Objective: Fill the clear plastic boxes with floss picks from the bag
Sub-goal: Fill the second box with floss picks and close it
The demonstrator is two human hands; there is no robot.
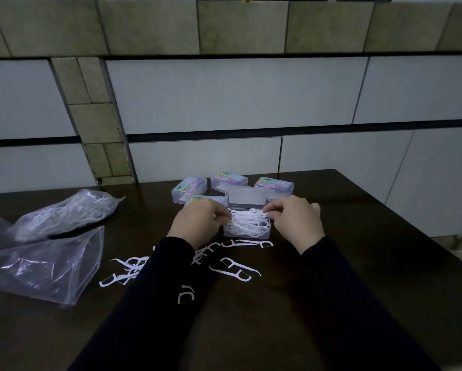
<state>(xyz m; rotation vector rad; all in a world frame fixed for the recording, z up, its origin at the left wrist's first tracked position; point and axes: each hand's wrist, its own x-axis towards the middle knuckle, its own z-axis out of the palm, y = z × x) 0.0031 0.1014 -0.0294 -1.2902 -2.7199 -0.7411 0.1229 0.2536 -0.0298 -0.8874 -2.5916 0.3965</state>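
Left hand (197, 222) and right hand (294, 220): fingers curled, each pinching floss picks (247, 222) heaped in the open clear box (247, 231), lid (246, 197) upright. Loose picks (235, 269) just in front on the dark tabletop (358, 263). Closed boxes (189, 189) behind. Bag of picks (66, 214) far left; empty bag (42, 266) beside it.

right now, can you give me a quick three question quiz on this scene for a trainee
1. True or false: the lid of the open box is shut.
2. Where is the bag holding floss picks: A) left of the hands, B) right of the hands, C) behind the boxes?
3. What lies loose on the table in front of the open box?

Key
1. False: the lid stands up, and the left hand and right hand work the picks in it.
2. A.
3. Floss picks.
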